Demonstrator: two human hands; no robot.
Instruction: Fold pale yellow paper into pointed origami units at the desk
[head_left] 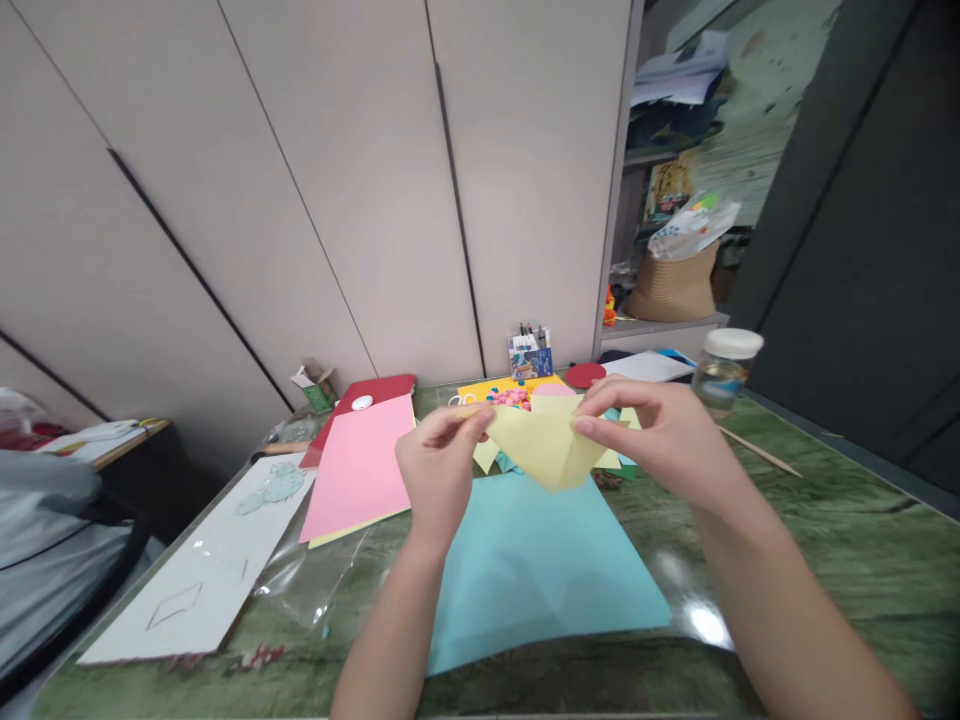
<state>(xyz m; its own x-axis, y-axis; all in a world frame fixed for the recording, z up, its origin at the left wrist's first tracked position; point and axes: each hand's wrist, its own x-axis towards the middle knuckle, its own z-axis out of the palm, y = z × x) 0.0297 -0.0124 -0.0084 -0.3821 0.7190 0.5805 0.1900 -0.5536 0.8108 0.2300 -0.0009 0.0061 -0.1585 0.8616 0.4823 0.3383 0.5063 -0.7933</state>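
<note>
The left hand (pixel 442 465) pinches the pale-yellow paper (pixel 546 448), held aloft, by its upper left corner; the right hand's (pixel 664 440) fingers grip the upper right. Light, even tension should keep that edge straight. Flat, matte pink (pixel 364 465) and sky-blue (pixel 547 560) sheets lie on the glossy, green-veined surface (pixel 840 570).

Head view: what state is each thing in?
Yellow paper, held up
Left hand, pinching yellow paper
Right hand, pinching yellow paper
Blue sheet, spread out
Pink sheet, flat
White sheet, drawn on
Jar, lidded, upright
Small carton, open
Pen box, upright
Cabinet doors, shut
</note>
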